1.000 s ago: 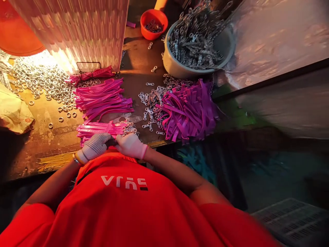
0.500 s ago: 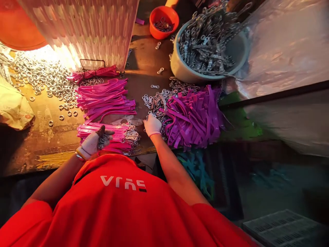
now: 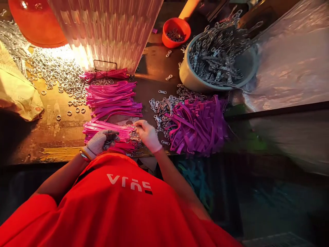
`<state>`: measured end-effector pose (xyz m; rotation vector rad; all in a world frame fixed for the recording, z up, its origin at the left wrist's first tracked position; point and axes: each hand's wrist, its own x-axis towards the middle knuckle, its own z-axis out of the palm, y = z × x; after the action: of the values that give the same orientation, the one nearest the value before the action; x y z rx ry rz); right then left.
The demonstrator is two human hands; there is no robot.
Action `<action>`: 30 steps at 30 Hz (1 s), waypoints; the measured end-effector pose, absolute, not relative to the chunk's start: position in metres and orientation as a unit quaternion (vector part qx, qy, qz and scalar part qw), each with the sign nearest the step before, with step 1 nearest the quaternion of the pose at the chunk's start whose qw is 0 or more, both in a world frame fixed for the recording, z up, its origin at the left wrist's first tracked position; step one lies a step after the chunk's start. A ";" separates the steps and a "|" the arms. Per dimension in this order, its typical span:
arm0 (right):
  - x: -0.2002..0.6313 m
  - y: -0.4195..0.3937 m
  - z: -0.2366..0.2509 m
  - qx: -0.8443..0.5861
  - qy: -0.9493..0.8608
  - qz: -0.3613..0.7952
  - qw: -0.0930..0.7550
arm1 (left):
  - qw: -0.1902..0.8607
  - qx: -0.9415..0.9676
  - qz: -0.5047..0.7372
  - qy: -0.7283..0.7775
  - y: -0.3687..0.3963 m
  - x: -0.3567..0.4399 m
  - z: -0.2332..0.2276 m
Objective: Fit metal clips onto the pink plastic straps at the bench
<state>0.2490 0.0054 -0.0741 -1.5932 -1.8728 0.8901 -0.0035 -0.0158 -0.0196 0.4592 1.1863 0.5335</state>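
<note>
Near the lower middle of the frame, 2 gloved hands are seen at the front edge of a worn table (image 3: 51,137). The left hand (image 3: 99,143) is curled around a small cluster of metal clips (image 3: 112,137), which are gripped between thumb and fingers. Just to its right, the right hand (image 3: 147,134) is held with the fingers bent and the fingertips pinched at the ringed ends of a flat stack of pink straps (image 3: 108,132); whether anything is actually pinched between them cannot be told. This stack lies directly under and between both hands, at the table's near edge.

Above it, towards the centre of the frame, a second stack of pink straps (image 3: 113,99) is laid out, and a thinner bundle (image 3: 105,74) is placed above that, against a tall ribbed column (image 3: 108,31). To the right of the hands, a loose heap of purple straps (image 3: 197,125) is piled, with scattered metal fasteners (image 3: 161,104) beside it. In the upper right, a grey bowl (image 3: 190,79) is filled with metal hooks (image 3: 218,55), and a small orange scoop (image 3: 177,31) is set to its upper left. In the upper left, many metal rings (image 3: 59,73) are spread over the table beside a crumpled yellow bag (image 3: 17,92). An orange tub (image 3: 38,24) is seen at the top left corner. A red shirt (image 3: 123,206) fills the bottom of the frame.
</note>
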 end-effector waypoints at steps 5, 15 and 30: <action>0.197 -0.034 -0.026 -0.437 -0.847 0.248 0.176 | 0.768 0.288 0.264 0.508 -0.022 -0.001 -0.025; 0.176 -0.043 -0.026 -0.551 -0.697 0.352 0.296 | 0.652 0.463 0.281 0.530 -0.036 0.001 -0.001; 0.168 -0.023 -0.038 -0.665 -0.607 0.427 0.088 | 0.773 0.281 0.250 0.511 0.010 0.020 -0.045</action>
<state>0.1677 -0.0228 -0.0385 -1.9802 -1.8060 1.2708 0.0198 0.0096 -0.0448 0.6079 1.1078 0.5416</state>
